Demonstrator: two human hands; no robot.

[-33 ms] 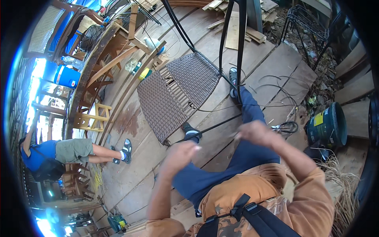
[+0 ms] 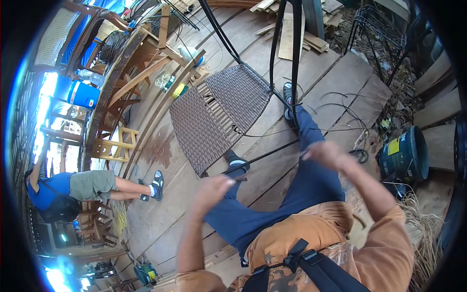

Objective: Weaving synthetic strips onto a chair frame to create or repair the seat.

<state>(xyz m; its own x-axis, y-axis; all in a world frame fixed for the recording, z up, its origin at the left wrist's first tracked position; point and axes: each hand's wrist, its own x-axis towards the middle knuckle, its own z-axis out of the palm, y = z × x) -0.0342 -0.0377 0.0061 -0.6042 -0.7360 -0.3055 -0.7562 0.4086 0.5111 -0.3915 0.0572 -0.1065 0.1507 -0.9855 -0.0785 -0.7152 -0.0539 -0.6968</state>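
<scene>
Near the middle of the view, on the plank floor (image 2: 177, 214), a brown woven panel (image 2: 209, 129) is seen lying flat, crossed by a band of bare slats and joined to a slim black frame (image 2: 295, 63) that is raised toward one o'clock. At six o'clock from the panel, just off its lower corner, the left hand (image 2: 211, 195) is held with fingers curled; toward four o'clock, the right hand (image 2: 331, 156) is held above the thigh, bent and blurred. Whether a strand is gripped by either hand cannot be told. Thin dark strands (image 2: 362, 117) are scattered at three o'clock, and farther out, between three and four, a dark green bucket (image 2: 404, 153) is tipped over. At one o'clock, loose boards (image 2: 292, 36) are piled. Toward eight o'clock, a co-worker in a blue shirt (image 2: 58, 190) is seen; between nine and ten, a blue cooler (image 2: 83, 96) is placed.
</scene>
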